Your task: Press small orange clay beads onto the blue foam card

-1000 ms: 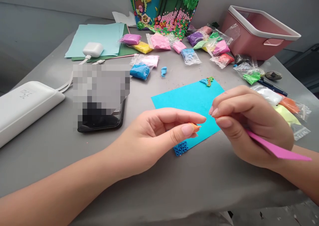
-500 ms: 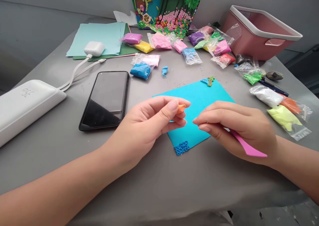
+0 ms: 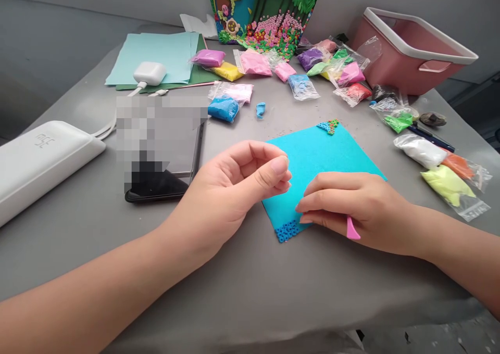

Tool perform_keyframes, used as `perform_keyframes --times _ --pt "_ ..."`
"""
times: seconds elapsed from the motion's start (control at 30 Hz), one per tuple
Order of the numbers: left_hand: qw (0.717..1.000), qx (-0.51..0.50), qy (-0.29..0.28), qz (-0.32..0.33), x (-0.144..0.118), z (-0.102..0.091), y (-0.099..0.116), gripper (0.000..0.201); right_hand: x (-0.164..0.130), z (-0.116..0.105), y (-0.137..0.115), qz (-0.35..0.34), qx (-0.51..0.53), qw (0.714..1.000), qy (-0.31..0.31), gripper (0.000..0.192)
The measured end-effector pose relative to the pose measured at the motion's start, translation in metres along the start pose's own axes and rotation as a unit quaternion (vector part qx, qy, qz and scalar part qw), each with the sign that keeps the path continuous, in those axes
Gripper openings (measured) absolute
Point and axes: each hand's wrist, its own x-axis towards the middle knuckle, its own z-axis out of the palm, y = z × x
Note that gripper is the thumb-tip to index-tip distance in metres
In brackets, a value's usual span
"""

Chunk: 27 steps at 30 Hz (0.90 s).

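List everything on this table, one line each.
sheet: 1, turquoise, centre, bead clusters at two corners
clay bags: many, mixed colours, far side and right edge
tub: 1, pink, far right
clay picture: 1, multicoloured, upright at back
papers: a few, pale teal and green, far left
earbud case: 1, white, on papers
power bank: 1, white, left
phone: 1, black, partly blurred
tool: 1, pink, in right hand
left hand: fingers pinched, above table
right hand: on sheet's near corner

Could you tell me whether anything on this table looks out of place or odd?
Little stands out. One loose blue clay lump lies bare on the table, outside the bags, and the blue sheet lies askew.
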Motion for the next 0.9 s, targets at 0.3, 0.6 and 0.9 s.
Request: perform_keyframes --times 0.3,0.6,0.9 --pt "0.999 0.032 -0.008 0.012 -0.0009 0.0032 0.0014 0.015 -0.0018 0.0016 0.0023 0.017 0.007 1.0 -0.016 0.012" --pt "0.998 0.069 -0.006 0.012 -0.0016 0.0046 0.0037 0.02 -0.0035 0.0025 0.0047 0.004 -0.003 0.999 -0.042 0.026" --pt "0.998 0.049 -0.026 0.005 -0.0004 0.0033 0.0017 0.01 -0.0056 0.003 0.0034 -0.015 -0.036 0.997 -0.064 0.035"
